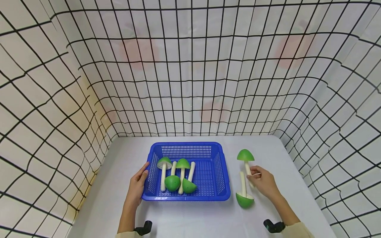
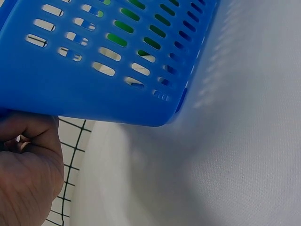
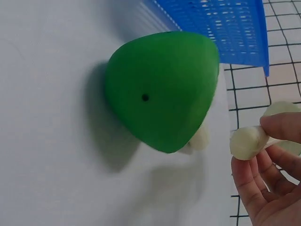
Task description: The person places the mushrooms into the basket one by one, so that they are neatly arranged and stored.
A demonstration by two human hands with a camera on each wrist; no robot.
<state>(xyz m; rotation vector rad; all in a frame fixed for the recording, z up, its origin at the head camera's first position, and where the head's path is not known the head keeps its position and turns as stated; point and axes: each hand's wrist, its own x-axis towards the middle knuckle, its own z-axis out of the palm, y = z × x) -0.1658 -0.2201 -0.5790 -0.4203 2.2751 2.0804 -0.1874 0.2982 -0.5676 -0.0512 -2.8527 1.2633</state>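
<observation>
A blue plastic basket (image 1: 213, 178) stands on the table with several green-capped toy mushrooms (image 1: 172, 183) lying inside its left half. My left hand (image 1: 137, 185) grips the basket's left rim; its thumb and fingers bend at the edge in the left wrist view. Right of the basket, my right hand (image 1: 264, 181) pinches the white stem of a toy mushroom (image 1: 245, 155), cap pointing away from me. Another toy mushroom (image 1: 244, 200) lies beside it, cap toward me. That green cap (image 3: 162, 89) looms large in the right wrist view and hides most of its own stem.
White cloth covers the table (image 1: 208, 218). A white wall with a black grid (image 1: 190, 79) rises at the back and both sides. Black wrist straps (image 1: 144, 228) show on both forearms.
</observation>
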